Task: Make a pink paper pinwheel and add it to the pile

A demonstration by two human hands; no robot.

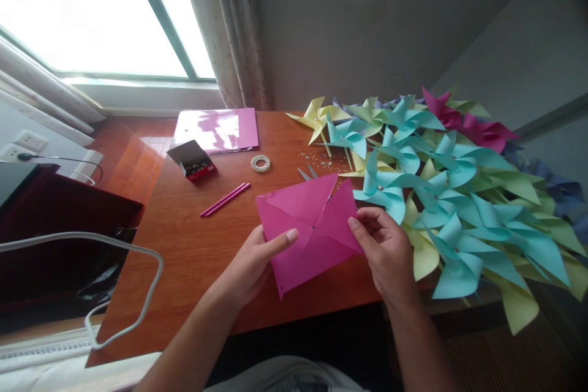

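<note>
Surface: wood table (184, 245) under a window; pinwheels (459, 196) heaped on the right.
Paper (312, 220): pink square, slit, held just over the table's near edge.
Left hand (257, 257): pinches its left edge, thumb on top.
Right hand (386, 245): pinches its right corner.
Handling: I judge it light, limp and easily creased; grip the edges, away from the slit.

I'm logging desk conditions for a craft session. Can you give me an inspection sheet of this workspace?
Surface: wooden table, glossy, orange-brown.
Job's things: pink paper square, creased, slit near its top edge.
Clutter: pile of paper pinwheels at right; two pink sticks; tape roll; open small box; pink sheets; scattered small bits.
Hands: left hand and right hand each pinch a side of the pink paper square.
Cables: white cable loops left of the table; black plug in a wall socket.
Surroundings: window, curtain, grey wall.
</note>
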